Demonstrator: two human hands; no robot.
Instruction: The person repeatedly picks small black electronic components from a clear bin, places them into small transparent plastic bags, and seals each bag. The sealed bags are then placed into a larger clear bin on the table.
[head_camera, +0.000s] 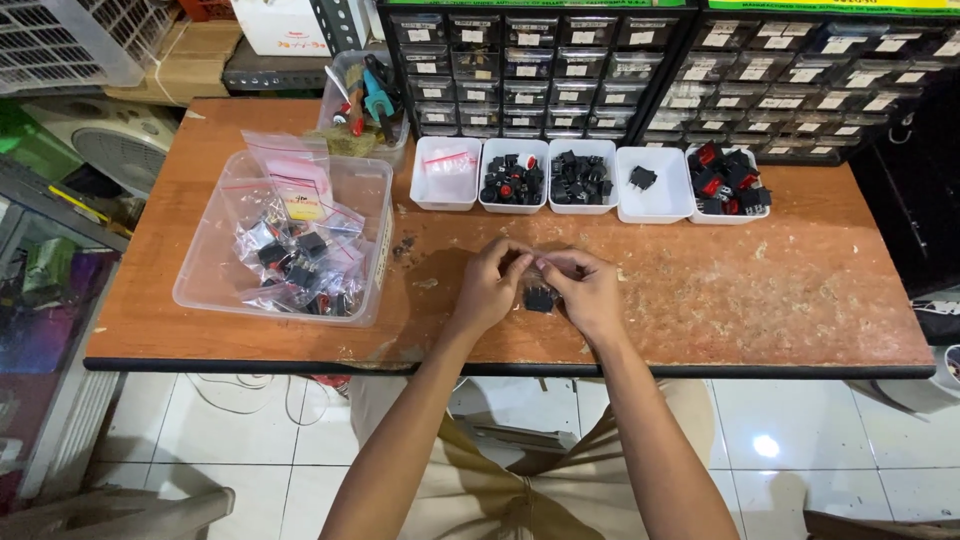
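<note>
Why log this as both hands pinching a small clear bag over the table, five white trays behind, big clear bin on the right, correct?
Not quite. The head view shows the big clear bin on the left. The rest holds: left hand and right hand pinch the small clear bag over the table, five white trays behind.

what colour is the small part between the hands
Black. The small part sits between the left hand and right hand, seen in the head view.

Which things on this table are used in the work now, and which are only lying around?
In use:
- left hand and right hand, together pinching a small clear bag
- black switch between the hands

Lying about:
- clear bin of bagged parts
- five white trays
- drawer cabinets
- tool tub
</note>
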